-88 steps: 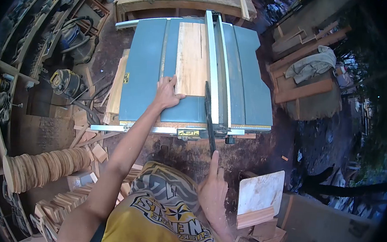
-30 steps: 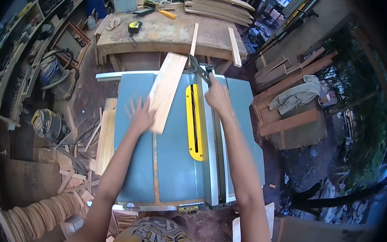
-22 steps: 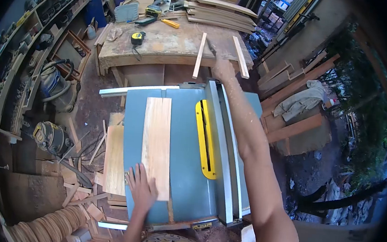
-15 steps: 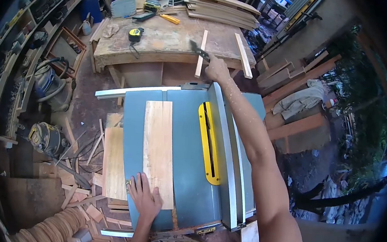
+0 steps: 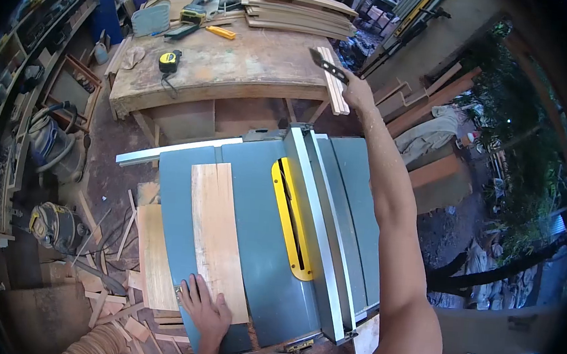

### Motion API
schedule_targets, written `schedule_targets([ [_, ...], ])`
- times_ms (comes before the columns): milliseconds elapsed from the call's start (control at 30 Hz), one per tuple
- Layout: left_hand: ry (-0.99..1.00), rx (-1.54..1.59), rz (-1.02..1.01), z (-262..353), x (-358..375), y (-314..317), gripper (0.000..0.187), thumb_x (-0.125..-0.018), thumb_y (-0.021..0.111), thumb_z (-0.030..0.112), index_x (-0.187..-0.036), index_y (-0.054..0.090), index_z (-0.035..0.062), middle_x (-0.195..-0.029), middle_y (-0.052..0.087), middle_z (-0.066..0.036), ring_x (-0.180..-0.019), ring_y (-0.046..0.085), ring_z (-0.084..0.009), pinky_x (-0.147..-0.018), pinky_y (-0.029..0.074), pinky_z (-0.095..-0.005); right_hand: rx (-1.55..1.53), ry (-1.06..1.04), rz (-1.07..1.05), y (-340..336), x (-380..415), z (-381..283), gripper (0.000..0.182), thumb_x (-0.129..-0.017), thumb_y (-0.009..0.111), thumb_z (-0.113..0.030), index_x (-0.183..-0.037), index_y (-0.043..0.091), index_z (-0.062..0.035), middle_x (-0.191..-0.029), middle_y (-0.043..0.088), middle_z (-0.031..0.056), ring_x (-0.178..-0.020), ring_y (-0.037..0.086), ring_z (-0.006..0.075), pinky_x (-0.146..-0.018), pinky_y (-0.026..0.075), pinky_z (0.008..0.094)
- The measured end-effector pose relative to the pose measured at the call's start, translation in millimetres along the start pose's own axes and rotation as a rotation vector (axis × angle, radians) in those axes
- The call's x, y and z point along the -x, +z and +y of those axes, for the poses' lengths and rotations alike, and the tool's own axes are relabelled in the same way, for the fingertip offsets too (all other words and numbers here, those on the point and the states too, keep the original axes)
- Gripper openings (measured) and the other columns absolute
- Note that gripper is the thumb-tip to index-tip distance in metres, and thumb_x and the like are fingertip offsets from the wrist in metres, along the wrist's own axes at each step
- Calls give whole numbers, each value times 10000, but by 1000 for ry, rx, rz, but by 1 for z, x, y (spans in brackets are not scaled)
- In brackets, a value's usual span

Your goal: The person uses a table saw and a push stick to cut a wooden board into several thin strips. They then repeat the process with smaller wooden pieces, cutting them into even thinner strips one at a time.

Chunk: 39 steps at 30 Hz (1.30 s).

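My left hand (image 5: 205,310) rests with fingers spread on the near left edge of a pale wooden board (image 5: 218,232). The board lies lengthwise on the blue-grey table saw top (image 5: 260,222). Stretched out to the far right, my right hand (image 5: 359,93) grips a dark, flat, stick-like tool (image 5: 330,66) with holes along it. The tool lies across narrow wooden strips (image 5: 333,91), set side by side at the workbench's right end and jutting past its front edge. Between the board and the metal rip fence (image 5: 313,226) is the yellow slotted insert (image 5: 292,217).
Behind the saw stands a wooden workbench (image 5: 205,74) with a tape measure (image 5: 169,61), a yellow-orange knife (image 5: 220,32), a drill (image 5: 193,13) and stacked boards (image 5: 303,15). Another board (image 5: 157,253) sits left of the saw. Offcuts and a shop vacuum (image 5: 58,226) occupy the left floor.
With the tool, my right hand has moved right, and the left strip now lies against the other strip. My left hand stays on the board. The view has shifted slightly.
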<state>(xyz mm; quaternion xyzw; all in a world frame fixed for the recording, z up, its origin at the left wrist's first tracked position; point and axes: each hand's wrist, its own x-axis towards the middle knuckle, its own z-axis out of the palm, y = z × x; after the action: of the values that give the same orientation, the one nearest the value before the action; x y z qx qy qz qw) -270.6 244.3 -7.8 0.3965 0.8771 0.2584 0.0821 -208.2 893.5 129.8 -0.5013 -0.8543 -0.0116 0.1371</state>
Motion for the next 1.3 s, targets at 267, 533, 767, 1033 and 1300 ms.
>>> schedule_targets([
  [267, -47, -55, -56, 6, 4, 0, 882, -886, 619, 470, -1506, 298, -68, -1516, 328, -317, -1423, 228, -524, -1147, 126, -648, -92, -64, -13, -46, 91, -31, 577, -852, 588, -100, -1414, 511, -202, -1082, 666, 300, -1041, 641, 457, -892, 518, 532],
  [533, -218, -155, -123, 59, 19, -2, 1211, -676, 786, 529, -1509, 184, -111, -1440, 331, -362, -1330, 315, -512, -1107, 221, -614, -191, -234, 173, -171, 195, -32, 496, -915, 486, -39, -1386, 547, -182, -927, 663, 293, -884, 643, 475, -803, 508, 521],
  [767, -347, -165, -113, 54, 180, -47, 1182, -637, 818, 416, -1493, 201, -116, -1348, 370, -345, -1242, 379, -481, -1031, 332, -573, -621, -129, 240, -239, 409, -12, 489, -941, 458, 5, -1412, 536, -99, -696, 584, 176, -652, 638, 302, -667, 503, 371],
  [1033, -306, 236, -160, 68, 302, -54, 1196, -611, 917, 389, -1492, 229, -38, -1309, 399, -325, -1219, 447, -482, -1028, 419, -502, -972, 201, 91, -224, 676, 7, 477, -1004, 412, -2, -1474, 469, -64, -766, 565, 11, -597, 467, 55, -548, 410, 223],
  [1300, -60, 791, -324, 47, 345, 42, 825, -906, 685, 85, -1568, 195, 22, -1362, 580, -225, -1207, 593, -237, -1020, 453, -347, -1084, 337, -87, -202, 809, -1, 502, -1000, 422, -14, -1499, 430, -72, -739, 545, 32, -598, 505, 93, -556, 433, 254],
])
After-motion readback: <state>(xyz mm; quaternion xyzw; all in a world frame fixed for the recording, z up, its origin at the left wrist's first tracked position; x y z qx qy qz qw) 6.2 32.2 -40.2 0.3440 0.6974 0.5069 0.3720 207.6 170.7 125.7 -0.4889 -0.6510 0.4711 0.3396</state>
